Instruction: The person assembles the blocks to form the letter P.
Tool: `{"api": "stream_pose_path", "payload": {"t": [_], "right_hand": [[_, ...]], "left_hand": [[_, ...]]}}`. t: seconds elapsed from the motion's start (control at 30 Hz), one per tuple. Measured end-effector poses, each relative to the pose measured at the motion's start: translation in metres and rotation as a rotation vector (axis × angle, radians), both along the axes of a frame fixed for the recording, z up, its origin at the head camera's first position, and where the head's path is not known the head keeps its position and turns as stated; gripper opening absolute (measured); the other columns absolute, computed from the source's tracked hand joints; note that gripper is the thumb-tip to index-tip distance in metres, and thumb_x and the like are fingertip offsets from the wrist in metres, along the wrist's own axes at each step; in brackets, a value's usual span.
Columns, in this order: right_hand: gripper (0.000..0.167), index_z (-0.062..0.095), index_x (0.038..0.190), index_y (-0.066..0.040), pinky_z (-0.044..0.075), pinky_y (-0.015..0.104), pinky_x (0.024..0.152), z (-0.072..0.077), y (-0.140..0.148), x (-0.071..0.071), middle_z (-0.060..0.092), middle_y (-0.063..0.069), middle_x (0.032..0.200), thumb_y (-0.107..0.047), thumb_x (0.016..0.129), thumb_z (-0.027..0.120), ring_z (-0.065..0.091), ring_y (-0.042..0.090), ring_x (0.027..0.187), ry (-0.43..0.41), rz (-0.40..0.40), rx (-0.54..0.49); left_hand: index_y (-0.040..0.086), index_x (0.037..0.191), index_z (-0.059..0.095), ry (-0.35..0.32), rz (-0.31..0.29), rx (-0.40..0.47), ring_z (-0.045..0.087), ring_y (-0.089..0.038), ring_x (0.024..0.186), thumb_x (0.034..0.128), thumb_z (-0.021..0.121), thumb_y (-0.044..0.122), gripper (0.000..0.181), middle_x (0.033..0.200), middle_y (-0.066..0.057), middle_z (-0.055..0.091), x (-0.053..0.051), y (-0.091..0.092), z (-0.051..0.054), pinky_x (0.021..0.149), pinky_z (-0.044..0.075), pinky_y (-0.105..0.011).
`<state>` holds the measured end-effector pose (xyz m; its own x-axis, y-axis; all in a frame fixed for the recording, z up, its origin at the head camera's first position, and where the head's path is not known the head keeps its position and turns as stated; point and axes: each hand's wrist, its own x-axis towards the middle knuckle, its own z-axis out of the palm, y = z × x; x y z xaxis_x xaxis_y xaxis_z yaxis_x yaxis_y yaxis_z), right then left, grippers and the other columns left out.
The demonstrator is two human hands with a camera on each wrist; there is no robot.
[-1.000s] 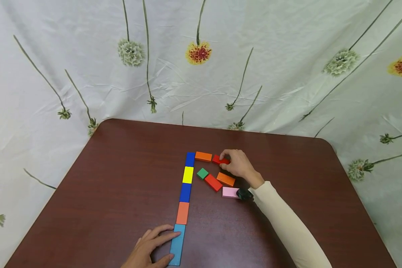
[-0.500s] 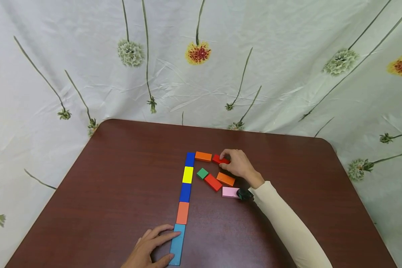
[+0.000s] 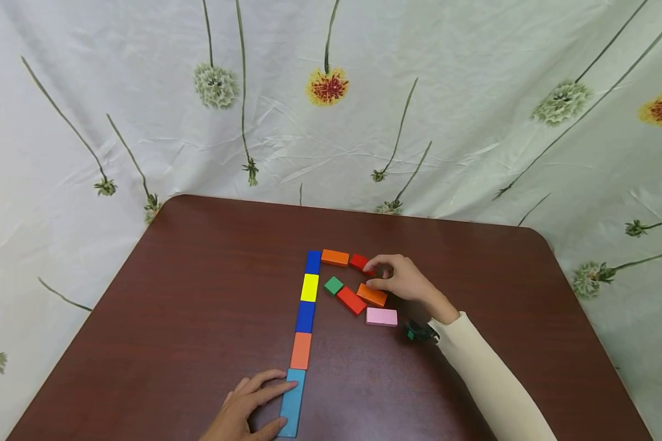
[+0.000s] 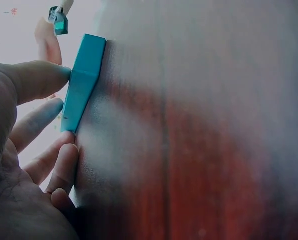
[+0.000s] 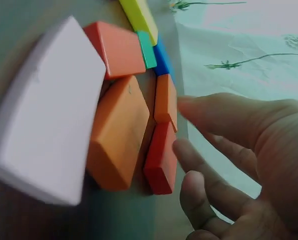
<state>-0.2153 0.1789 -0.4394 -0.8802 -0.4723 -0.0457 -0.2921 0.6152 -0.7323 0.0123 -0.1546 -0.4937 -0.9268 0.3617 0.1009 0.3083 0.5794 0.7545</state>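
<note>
Cloth (image 3: 287,141) with flowers on it hangs behind the brown bench (image 3: 198,318). The right hand (image 3: 408,280) is near the end of the far row, thumb and finger apart, holding nothing; I can't tell if they touch any block. The left hand (image 3: 248,401) has its fingers spread, touching the long light blue block (image 3: 292,405). Next in that straight line come a coral block (image 3: 301,351), a near blue block (image 3: 306,316), a yellow block (image 3: 309,288) and a far blue block (image 3: 313,262). That side looks done. The far row looks only just begun: a far orange block (image 3: 335,257), then a far red block (image 3: 358,261), a bit crooked. A pink block (image 3: 382,316), loose orange block (image 3: 372,296), loose red block (image 3: 352,301) and small green block (image 3: 333,285) lie inside the corner. I think those four are left.
</note>
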Motion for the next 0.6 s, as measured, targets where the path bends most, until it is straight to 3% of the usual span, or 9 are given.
{"api": "stream_pose_path", "payload": {"t": [0.2, 0.4, 0.6], "right_hand": [[0.019, 0.077, 0.105, -0.012, 0.033, 0.025, 0.055, -0.006, 0.011, 0.013, 0.054, 0.006, 0.071, -0.013, 0.087, 0.077, 0.043, 0.016, 0.062, -0.054, 0.004, -0.030], [0.018, 0.079, 0.103, -0.015, 0.034, 0.024, 0.057, -0.013, 0.012, 0.023, 0.062, 0.001, 0.081, -0.011, 0.086, 0.078, 0.043, 0.015, 0.064, -0.050, 0.021, -0.016], [0.021, 0.079, 0.104, -0.013, 0.032, 0.023, 0.056, -0.018, 0.008, 0.028, 0.063, 0.003, 0.080, -0.006, 0.083, 0.078, 0.038, 0.011, 0.059, -0.029, 0.039, -0.018]], "left_hand": [[0.037, 0.133, 0.064, 0.040, -0.007, 0.000, 0.042, 0.001, 0.097, 0.0888, 0.076, 0.031, 0.046, 0.130, 0.009, 0.058, -0.001, -0.001, 0.000, 0.068, 0.027, -0.030], [0.036, 0.132, 0.064, 0.102, -0.007, -0.014, 0.042, 0.001, 0.097, 0.0874, 0.077, 0.028, 0.047, 0.130, 0.009, 0.058, -0.001, -0.001, -0.001, 0.066, 0.027, -0.028], [0.037, 0.132, 0.064, 0.075, 0.000, -0.007, 0.042, 0.001, 0.097, 0.0882, 0.076, 0.030, 0.046, 0.130, 0.009, 0.058, 0.000, 0.000, -0.002, 0.067, 0.027, -0.028]]}}
